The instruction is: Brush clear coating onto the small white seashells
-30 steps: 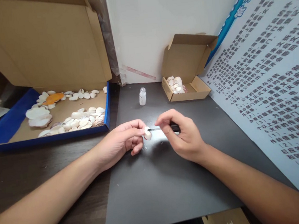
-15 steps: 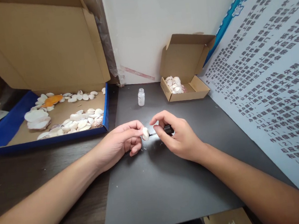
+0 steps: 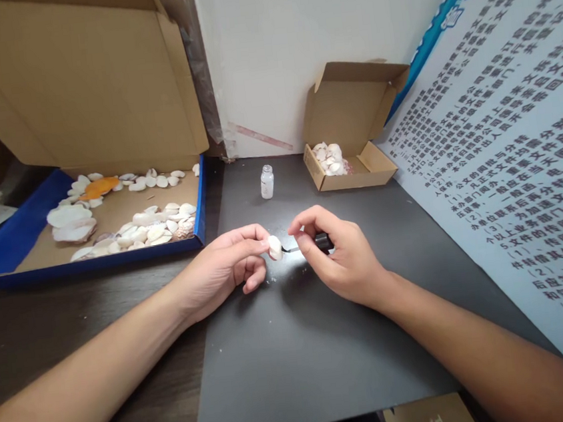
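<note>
In the middle of the head view my left hand (image 3: 239,259) pinches a small white seashell (image 3: 275,248) between thumb and forefinger, its other fingers curled below. Facing it, my right hand (image 3: 341,252) is closed around the black cap (image 3: 323,241) of a brush applicator. The applicator's thin stem points left, and its tip is at the shell's right side; whether it touches cannot be told. Beyond both hands a small clear bottle (image 3: 267,184) stands upright with an uncapped neck and whitish contents.
At left lies an open blue-edged cardboard box (image 3: 129,252) holding several white shells and an orange one (image 3: 101,187). A smaller open box (image 3: 359,180) with shells stands at back right. White crumbs dot the dark grey mat (image 3: 278,372). A printed board (image 3: 523,165) borders the right.
My right hand has shifted slightly right with the brush applicator, showing more stem beside the shell. The shell in my left hand is turned a little. The bottle and boxes stay put.
</note>
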`<state>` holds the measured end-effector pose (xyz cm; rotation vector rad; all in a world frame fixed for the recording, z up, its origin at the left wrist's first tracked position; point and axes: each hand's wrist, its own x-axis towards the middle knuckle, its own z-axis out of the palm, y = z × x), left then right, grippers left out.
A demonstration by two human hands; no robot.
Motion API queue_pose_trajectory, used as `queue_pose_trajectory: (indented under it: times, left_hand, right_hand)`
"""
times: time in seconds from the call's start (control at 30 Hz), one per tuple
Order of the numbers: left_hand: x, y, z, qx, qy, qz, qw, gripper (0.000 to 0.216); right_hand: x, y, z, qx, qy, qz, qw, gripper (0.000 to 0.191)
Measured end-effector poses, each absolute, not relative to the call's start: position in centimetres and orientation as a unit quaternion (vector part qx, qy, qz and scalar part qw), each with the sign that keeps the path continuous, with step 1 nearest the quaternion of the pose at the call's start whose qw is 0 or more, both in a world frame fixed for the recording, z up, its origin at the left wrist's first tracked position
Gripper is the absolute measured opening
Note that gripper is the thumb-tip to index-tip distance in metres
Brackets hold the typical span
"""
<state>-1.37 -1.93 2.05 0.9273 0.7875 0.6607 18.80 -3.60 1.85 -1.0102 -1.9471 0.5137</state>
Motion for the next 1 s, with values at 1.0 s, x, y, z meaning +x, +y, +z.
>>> queue_pose_trajectory:
  times: [1.0]
  left_hand:
    - [-1.4,-2.0,1.93,0.459,0.367,0.293,0.754,0.021]
  right_hand:
    - [18.6,-3.64,2.08,-0.368,-0.796,0.165,0.45,0.016]
